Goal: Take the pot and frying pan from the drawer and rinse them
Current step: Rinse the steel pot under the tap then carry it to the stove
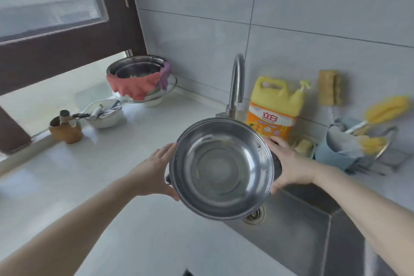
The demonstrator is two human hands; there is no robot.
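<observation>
Pot of shiny stainless steel, round and empty [221,170], is held in the air between both hands, tilted with its open mouth toward the camera, above the near-left corner of the steel sink [313,226] and just in front of the curved metal tap [236,87]. Left hand [156,172] presses its palm and fingers against the pot's left side; right hand [289,163] grips the dark handle on the right side. A yellow detergent bottle [273,107] stands behind on the white worktop [67,186]
</observation>
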